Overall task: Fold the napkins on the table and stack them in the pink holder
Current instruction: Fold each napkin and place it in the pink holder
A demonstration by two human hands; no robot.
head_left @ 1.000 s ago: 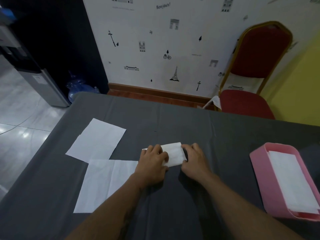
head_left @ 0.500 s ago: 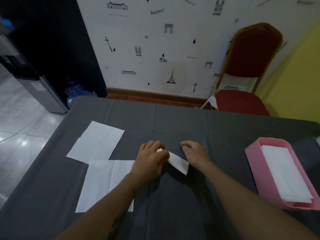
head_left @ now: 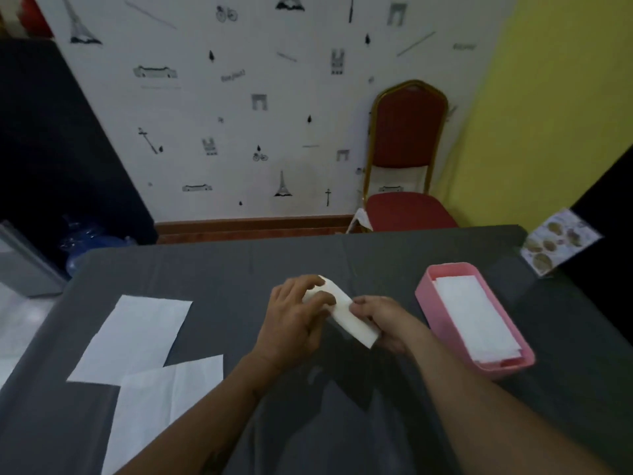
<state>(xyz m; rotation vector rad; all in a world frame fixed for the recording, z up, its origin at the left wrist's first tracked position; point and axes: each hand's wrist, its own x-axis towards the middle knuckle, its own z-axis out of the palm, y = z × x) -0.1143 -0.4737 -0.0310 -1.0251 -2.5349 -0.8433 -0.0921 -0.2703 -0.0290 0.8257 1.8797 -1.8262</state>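
A folded white napkin (head_left: 346, 315) is held just above the dark grey table (head_left: 239, 269), slanting from upper left to lower right. My left hand (head_left: 294, 320) grips its far end and my right hand (head_left: 383, 320) grips its near end. To the right stands the pink holder (head_left: 426, 303), with folded white napkins (head_left: 476, 317) stacked inside it. Two unfolded white napkins lie flat at the left: one farther back (head_left: 133, 334) and one nearer (head_left: 161, 402), overlapping at a corner.
A red chair with a gold frame (head_left: 407, 159) stands behind the table's far edge. A printed card (head_left: 558, 241) rests at the far right corner. A blue water bottle (head_left: 85, 245) sits on the floor at the far left.
Both hands have lifted the folded napkin off the table and carried it to the right, toward the pink holder. The camera has tilted up and turned right.
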